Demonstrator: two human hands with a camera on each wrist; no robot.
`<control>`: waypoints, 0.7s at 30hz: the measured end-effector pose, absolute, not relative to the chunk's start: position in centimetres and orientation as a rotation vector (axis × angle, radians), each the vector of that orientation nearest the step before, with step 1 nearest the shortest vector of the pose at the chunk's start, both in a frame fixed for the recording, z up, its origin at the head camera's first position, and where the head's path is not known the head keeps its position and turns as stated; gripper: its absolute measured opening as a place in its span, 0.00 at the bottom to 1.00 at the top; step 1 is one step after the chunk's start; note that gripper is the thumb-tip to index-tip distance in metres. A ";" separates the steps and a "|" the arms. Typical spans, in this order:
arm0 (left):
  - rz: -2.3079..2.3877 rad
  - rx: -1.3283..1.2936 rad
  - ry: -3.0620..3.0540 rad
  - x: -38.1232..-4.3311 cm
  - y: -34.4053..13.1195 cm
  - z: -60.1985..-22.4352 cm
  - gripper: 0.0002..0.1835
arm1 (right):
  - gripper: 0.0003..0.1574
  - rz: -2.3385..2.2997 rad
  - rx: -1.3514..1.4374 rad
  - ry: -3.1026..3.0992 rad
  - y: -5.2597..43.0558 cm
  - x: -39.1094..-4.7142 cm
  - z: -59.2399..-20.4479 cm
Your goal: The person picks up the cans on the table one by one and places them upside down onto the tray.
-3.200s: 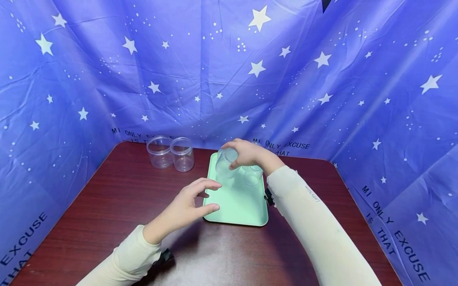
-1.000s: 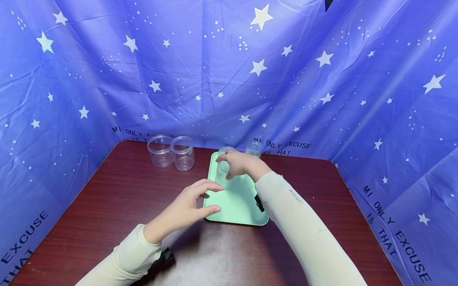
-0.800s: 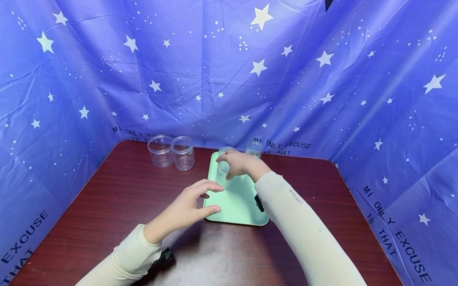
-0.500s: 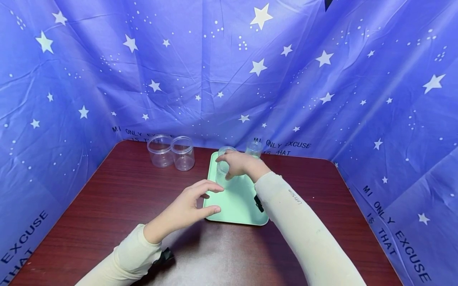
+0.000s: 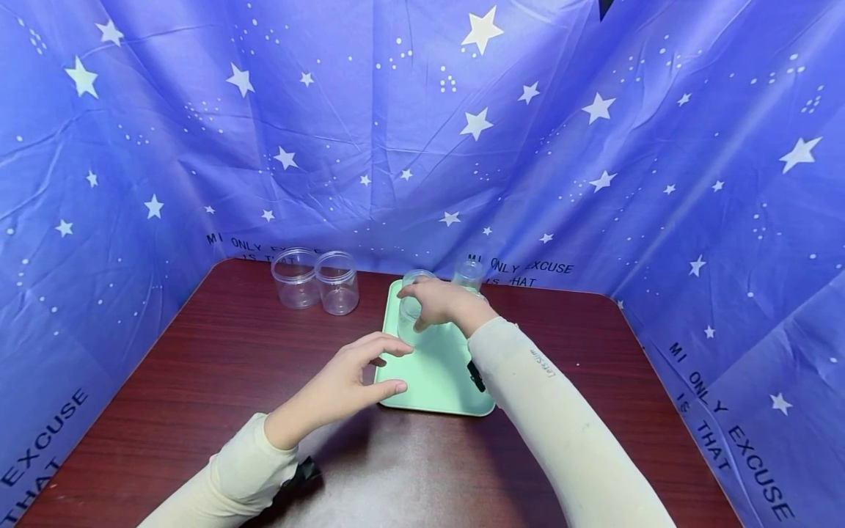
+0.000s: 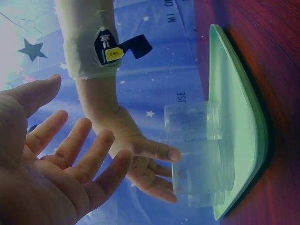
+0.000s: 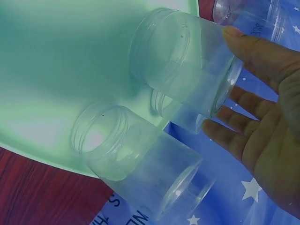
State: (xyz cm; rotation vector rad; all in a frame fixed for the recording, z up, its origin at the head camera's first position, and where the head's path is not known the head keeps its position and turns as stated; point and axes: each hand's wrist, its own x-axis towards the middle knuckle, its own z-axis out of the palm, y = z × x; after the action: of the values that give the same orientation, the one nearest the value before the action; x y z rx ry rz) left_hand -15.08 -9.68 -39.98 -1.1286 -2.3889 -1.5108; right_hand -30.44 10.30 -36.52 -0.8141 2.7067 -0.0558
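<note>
A clear plastic jar (image 7: 183, 65) stands upside down on the mint-green tray (image 5: 439, 389), its threaded mouth against the surface. My right hand (image 5: 441, 302) holds it near its upturned base, thumb on one side and fingertips on the other, as the right wrist view shows. Close by on the tray stand a second inverted jar (image 7: 136, 161) and a third jar (image 7: 178, 112), partly hidden behind the held one. My left hand (image 5: 339, 378) hovers by the tray's near left edge, thumb and fingers apart and holding nothing.
Two more clear jars, a wider jar (image 5: 295, 282) and a narrower jar (image 5: 339, 290), stand mouth up side by side on the dark red-brown table (image 5: 218, 367), left of the tray. A blue star-patterned curtain (image 5: 370, 132) encloses the table's back and sides.
Since about three seconds ago my right hand has brought the tilted jar upright onto the tray's left side. During the last second both hands have hardly moved.
</note>
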 end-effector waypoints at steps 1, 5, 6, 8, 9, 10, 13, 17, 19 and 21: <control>-1.517 -1.126 -2.393 -15.1 -9.7 -39.9 0.23 | 0.49 -0.057 -0.811 2.707 10.3 -30.4 -36.5; -1.521 -1.125 -2.400 -15.0 -9.7 -39.8 0.23 | 0.48 -0.063 -0.803 2.705 10.2 -30.4 -36.3; -1.520 -1.125 -2.400 -15.0 -9.7 -39.8 0.23 | 0.47 -0.064 -0.803 2.706 10.2 -30.4 -36.3; -1.518 -1.124 -2.400 -15.0 -9.7 -39.8 0.23 | 0.47 -0.069 -0.799 2.713 10.2 -30.4 -36.2; -1.518 -1.123 -2.400 -15.0 -9.7 -39.8 0.23 | 0.46 -0.068 -0.799 2.720 10.2 -30.4 -36.2; -1.518 -1.124 -2.401 -15.0 -9.7 -39.8 0.23 | 0.46 -0.066 -0.798 2.728 10.2 -30.4 -36.2; -1.518 -1.125 -2.402 -15.0 -9.7 -39.9 0.23 | 0.45 -0.066 -0.798 2.753 10.2 -30.3 -36.3; -1.519 -1.122 -2.406 -15.0 -9.7 -39.9 0.23 | 0.44 -0.079 -0.807 2.778 10.3 -30.0 -36.2; -1.521 -1.121 -2.406 -15.0 -9.7 -39.8 0.23 | 0.43 -0.086 -0.806 2.790 10.3 -29.8 -36.1; -1.523 -1.120 -2.407 -15.0 -9.7 -39.8 0.23 | 0.42 -0.103 -0.801 2.804 10.4 -29.6 -35.9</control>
State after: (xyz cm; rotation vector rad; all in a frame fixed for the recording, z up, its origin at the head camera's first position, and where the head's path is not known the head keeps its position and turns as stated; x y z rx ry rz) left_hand -14.97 -9.67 -39.79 -1.1201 -2.4065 -1.5229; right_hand -29.61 10.41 -35.87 -0.8006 2.8044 -0.1027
